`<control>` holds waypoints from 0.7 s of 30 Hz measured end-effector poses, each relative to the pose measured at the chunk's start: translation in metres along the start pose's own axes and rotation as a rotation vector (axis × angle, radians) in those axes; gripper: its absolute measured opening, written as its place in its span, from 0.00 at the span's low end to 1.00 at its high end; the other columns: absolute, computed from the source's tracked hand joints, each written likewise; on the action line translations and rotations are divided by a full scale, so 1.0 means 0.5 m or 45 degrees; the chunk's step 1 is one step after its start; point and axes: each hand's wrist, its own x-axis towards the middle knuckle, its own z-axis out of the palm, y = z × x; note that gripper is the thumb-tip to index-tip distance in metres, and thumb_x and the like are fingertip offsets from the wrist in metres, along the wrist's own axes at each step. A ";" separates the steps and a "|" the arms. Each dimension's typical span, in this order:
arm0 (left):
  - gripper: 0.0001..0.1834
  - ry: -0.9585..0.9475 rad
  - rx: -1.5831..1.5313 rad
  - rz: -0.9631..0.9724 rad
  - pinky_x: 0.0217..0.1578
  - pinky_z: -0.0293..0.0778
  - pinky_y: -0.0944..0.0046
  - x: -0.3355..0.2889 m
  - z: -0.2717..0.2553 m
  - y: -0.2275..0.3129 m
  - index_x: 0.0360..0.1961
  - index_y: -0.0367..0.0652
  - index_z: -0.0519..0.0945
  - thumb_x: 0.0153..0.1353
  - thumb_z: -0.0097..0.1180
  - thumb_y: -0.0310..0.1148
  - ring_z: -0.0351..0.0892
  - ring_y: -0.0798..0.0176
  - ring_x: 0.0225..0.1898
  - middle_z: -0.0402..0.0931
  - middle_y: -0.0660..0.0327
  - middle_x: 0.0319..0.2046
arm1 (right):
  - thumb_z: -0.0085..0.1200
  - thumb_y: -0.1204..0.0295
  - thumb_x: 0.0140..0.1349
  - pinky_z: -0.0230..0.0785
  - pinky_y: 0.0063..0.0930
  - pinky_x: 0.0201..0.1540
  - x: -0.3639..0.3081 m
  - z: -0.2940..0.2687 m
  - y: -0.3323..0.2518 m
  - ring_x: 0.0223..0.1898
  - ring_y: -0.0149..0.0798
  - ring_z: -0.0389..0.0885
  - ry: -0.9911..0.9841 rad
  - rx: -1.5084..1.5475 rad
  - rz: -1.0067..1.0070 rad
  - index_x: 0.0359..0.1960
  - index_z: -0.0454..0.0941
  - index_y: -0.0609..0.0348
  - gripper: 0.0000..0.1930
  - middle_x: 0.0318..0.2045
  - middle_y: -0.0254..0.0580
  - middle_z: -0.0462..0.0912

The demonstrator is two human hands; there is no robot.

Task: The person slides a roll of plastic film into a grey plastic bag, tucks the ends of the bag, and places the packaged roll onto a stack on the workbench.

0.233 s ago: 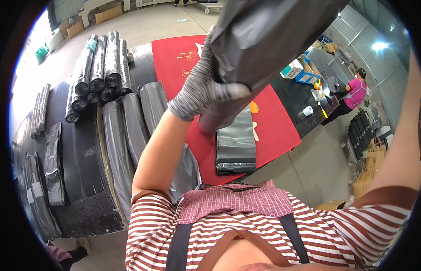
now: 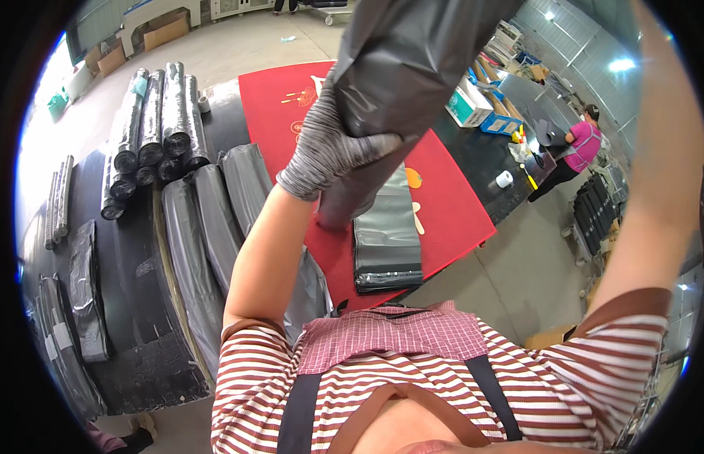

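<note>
My left hand (image 2: 329, 144), in a grey knitted glove, grips the lower part of a long dark grey plastic bag (image 2: 409, 68) with its thumb across the front. The bag stands tilted, its lower end over the red mat (image 2: 458, 200) and its upper end beyond the top edge. My right arm reaches up at the right, blurred, and its hand is out of view. Under and beside the held bag, a flat stack of grey plastic bags (image 2: 388, 242) lies on the mat near my body.
Long grey plastic bundles (image 2: 197, 227) lie left of the mat, with shiny black rolls (image 2: 151, 125) stacked beyond them. At the right, a dark table (image 2: 469, 159) holds boxes (image 2: 473, 106) and a white roll (image 2: 504, 179). A person in pink (image 2: 583, 151) stands beside that table.
My right arm has swung inward, toward the left. The bag's upper part has shifted left, still in my left hand's grip. The whole view has turned slightly.
</note>
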 end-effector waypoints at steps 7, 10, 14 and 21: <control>0.66 -0.208 -0.252 -0.151 0.64 0.56 0.60 -0.052 -0.023 -0.050 0.68 0.40 0.50 0.29 0.81 0.41 0.59 0.59 0.63 0.59 0.57 0.63 | 0.56 0.64 0.61 0.68 0.22 0.39 -0.094 0.128 0.054 0.33 0.26 0.75 -0.121 0.163 0.176 0.40 0.80 0.63 0.14 0.31 0.33 0.80; 0.66 -0.221 0.053 -0.115 0.67 0.49 0.58 -0.207 -0.043 -0.271 0.70 0.44 0.45 0.34 0.78 0.44 0.55 0.58 0.65 0.54 0.58 0.66 | 0.56 0.64 0.60 0.71 0.25 0.41 -0.103 0.092 0.038 0.34 0.29 0.78 -0.164 0.460 0.066 0.41 0.79 0.61 0.14 0.32 0.34 0.81; 0.56 0.315 -1.129 -0.978 0.69 0.46 0.56 -0.265 -0.066 -0.306 0.69 0.48 0.47 0.44 0.72 0.42 0.57 0.61 0.62 0.58 0.63 0.63 | 0.56 0.64 0.60 0.72 0.26 0.41 -0.082 0.032 0.082 0.35 0.32 0.79 -0.049 0.205 -0.001 0.41 0.79 0.61 0.14 0.33 0.36 0.82; 0.27 0.034 -0.258 -0.632 0.61 0.61 0.41 -0.268 -0.014 -0.568 0.62 0.52 0.60 0.66 0.44 0.50 0.61 0.56 0.61 0.62 0.61 0.61 | 0.57 0.64 0.59 0.72 0.28 0.41 -0.140 -0.476 0.128 0.36 0.37 0.80 0.293 -1.167 0.104 0.40 0.80 0.62 0.14 0.35 0.40 0.82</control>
